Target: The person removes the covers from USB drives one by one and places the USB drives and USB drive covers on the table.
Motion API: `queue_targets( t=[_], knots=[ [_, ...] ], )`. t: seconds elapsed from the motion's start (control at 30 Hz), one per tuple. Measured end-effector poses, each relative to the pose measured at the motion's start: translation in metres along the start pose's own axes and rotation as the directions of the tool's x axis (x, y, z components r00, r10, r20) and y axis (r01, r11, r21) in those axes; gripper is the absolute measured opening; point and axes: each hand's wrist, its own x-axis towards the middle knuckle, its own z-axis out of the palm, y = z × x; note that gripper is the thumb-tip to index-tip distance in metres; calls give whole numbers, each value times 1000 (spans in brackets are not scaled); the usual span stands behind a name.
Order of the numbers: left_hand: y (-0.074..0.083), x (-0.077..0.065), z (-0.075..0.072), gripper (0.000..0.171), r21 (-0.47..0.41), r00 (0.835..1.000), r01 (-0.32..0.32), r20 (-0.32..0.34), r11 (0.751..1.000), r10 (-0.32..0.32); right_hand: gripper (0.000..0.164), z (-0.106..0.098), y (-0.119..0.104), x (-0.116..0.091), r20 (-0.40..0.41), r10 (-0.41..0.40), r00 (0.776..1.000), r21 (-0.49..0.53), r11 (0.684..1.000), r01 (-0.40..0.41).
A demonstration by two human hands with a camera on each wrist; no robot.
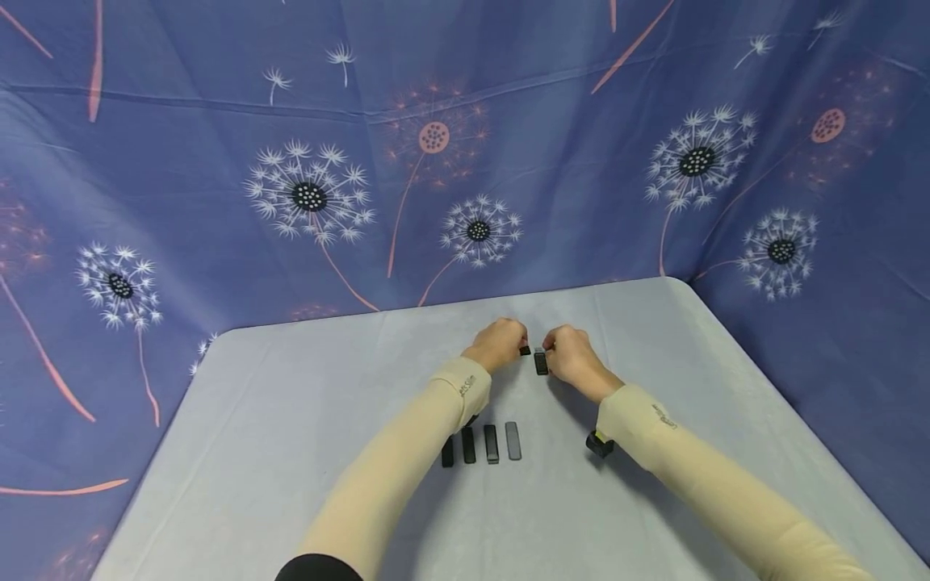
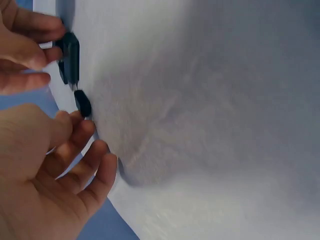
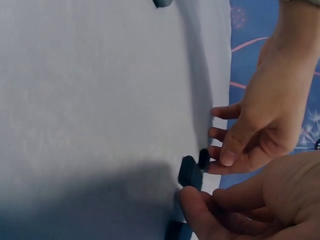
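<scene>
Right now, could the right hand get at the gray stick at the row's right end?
Probably yes: nothing covers the gray stick in the head view, and the left sleeve lies to its left. The right hand holds a black USB stick, so may need freeing first.

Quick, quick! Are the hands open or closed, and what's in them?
Left hand: closed, pinching a small black piece.
Right hand: closed, holding a black stick.

A black USB stick (image 1: 541, 363) is pinched near the table's (image 1: 291, 387) far edge, metal plug (image 1: 539, 350) showing, a small black cap (image 1: 525, 351) held just beside.
</scene>
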Motion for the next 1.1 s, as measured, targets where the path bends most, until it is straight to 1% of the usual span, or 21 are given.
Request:
queue_targets(
  t=[0.07, 0.13, 0.4, 0.53, 0.6, 0.67, 0.8, 0.87, 0.97, 1.03, 1.1],
  knots=[
    [-4, -2, -2, 20, -20, 1000, -27, 3, 999, 27, 25, -3, 0, -4, -14, -23, 1000, -34, 999, 22],
    [-9, -5, -5, 22, -35, 999, -47, 3, 998, 47, 24, -5, 0, -9, -13, -40, 999, -46, 998, 40],
    [-30, -27, -10, 24, -78, 997, -81, -8, 994, 80, 21, -15, 0, -41, -5, -104, 995, -39, 994, 104],
    [-36, -40, -12, 25, -86, 993, -115, -42, 990, 112, 22, -17, 1, -60, 6, -142, 990, -18, 990, 142],
    [-38, -47, -13, 25, -88, 989, -139, -69, 986, 133, 21, -16, 2, -70, -4, -178, 984, -20, 984, 177],
    [-40, -56, -15, 24, -92, 983, -161, -100, 983, 152, 19, -13, 3, -79, -22, -221, 975, -18, 975, 220],
    [-43, -76, -20, 23, -84, 973, -200, -132, 976, 188, 17, -7, 5, -94, -63, -307, 950, -28, 952, 306],
    [-44, -86, -21, 24, -68, 966, -231, -132, 971, 221, 17, -4, 5, -101, -79, -341, 937, -36, 940, 339],
    [-43, -100, -22, 27, -42, 960, -261, -113, 964, 255, 19, -2, 3, -112, -92, -388, 917, -52, 922, 385],
    [-41, -111, -22, 29, -31, 959, -268, -100, 963, 264, 21, -1, 2, -119, -93, -421, 902, -76, 907, 415],
    [-38, -121, -23, 34, -20, 961, -259, -101, 966, 256, 25, 0, 2, -125, -92, -452, 887, -92, 891, 445]
  ],
)
